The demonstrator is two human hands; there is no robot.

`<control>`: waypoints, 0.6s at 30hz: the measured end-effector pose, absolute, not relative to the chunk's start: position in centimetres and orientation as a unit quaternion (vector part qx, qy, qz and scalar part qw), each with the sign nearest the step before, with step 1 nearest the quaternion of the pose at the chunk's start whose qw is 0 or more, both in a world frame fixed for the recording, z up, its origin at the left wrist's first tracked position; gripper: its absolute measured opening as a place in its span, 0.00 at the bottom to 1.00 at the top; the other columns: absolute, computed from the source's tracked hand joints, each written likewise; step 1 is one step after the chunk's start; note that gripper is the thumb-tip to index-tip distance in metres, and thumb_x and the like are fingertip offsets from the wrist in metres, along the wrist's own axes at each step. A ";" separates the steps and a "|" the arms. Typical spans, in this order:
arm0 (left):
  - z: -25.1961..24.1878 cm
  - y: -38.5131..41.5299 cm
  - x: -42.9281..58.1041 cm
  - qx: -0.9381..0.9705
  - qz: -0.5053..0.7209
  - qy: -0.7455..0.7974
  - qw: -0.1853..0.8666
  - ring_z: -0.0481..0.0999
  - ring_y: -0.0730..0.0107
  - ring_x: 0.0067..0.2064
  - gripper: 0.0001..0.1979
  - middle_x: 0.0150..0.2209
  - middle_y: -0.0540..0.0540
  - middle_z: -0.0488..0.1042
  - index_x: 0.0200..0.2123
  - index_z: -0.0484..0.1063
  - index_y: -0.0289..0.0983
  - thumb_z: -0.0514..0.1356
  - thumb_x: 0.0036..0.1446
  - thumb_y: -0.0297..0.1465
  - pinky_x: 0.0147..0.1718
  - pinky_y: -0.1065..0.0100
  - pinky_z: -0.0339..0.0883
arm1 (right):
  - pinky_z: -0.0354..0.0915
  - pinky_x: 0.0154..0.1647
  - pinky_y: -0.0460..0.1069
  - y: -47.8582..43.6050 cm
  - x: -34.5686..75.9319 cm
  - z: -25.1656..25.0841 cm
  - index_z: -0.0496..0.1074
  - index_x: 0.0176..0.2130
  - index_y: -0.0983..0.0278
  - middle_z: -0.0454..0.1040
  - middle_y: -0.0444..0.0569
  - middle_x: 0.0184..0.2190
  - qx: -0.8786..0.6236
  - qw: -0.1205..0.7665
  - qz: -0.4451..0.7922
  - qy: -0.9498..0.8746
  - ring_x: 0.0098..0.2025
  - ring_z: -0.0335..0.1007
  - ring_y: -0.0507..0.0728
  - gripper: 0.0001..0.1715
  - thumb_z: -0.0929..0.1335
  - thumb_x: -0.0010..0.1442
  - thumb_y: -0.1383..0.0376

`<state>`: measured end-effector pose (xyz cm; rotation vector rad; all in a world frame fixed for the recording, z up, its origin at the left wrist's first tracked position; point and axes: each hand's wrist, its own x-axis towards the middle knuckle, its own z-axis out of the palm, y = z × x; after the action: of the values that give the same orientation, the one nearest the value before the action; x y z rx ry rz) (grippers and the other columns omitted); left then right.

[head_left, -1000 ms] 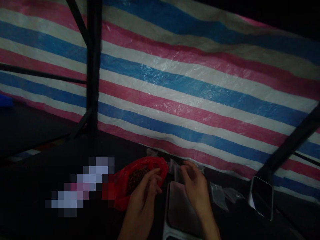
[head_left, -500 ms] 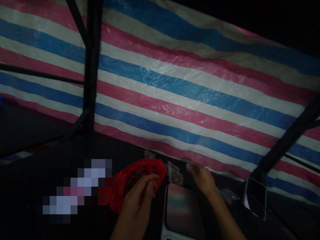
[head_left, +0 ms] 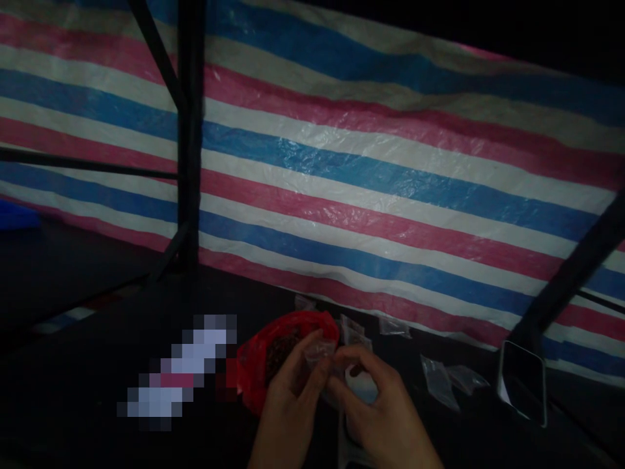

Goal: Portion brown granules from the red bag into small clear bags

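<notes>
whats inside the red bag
The red bag holds small brownish pieces, too dim to identify. The left hand blocks part of the opening; what lies behind it or beneath the top layer cannot be seen.

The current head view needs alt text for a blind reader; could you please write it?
The left hand and right hand hold a small clear bag by an open red bag of dark pieces; other clear bags lie on a black table before a striped sheet.

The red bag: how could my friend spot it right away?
Find the striped sheet, then the dark table below. The red bag lies there, partly behind the left hand. Brown bits show in its open top; unlike the small clear bags, it's big and red.
</notes>
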<state>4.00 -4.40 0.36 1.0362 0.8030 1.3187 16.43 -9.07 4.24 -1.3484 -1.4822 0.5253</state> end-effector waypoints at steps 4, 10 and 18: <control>3.1 -4.1 0.9 0.387 0.628 0.433 0.518 0.85 0.47 0.52 0.41 0.53 0.39 0.85 0.53 0.78 0.38 0.66 0.46 0.62 0.49 0.55 0.81 | 0.71 0.50 0.50 -7.1 16.6 5.4 0.79 0.46 0.58 0.83 0.46 0.43 -0.577 0.477 0.179 -0.638 0.45 0.79 0.58 0.11 0.69 0.66 0.62; 6.5 -2.7 -5.3 0.366 0.588 0.595 0.408 0.83 0.52 0.50 0.31 0.48 0.46 0.84 0.58 0.75 0.44 0.57 0.57 0.53 0.42 0.61 0.77 | 0.68 0.54 0.58 -3.7 15.5 4.0 0.83 0.44 0.61 0.84 0.53 0.45 -0.691 0.273 0.102 -0.662 0.51 0.79 0.67 0.14 0.74 0.56 0.72; 0.2 -1.3 -4.4 0.585 0.361 0.659 0.306 0.85 0.36 0.46 0.25 0.42 0.32 0.85 0.45 0.75 0.36 0.62 0.53 0.49 0.42 0.51 0.76 | 0.60 0.66 0.63 -3.2 14.4 0.9 0.79 0.55 0.61 0.81 0.54 0.55 -0.695 0.267 0.090 -0.661 0.63 0.70 0.68 0.30 0.69 0.56 0.78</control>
<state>-4.41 -1.29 0.17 1.5497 1.7432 0.9545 14.43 -3.15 0.95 -1.8765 -1.7854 0.2435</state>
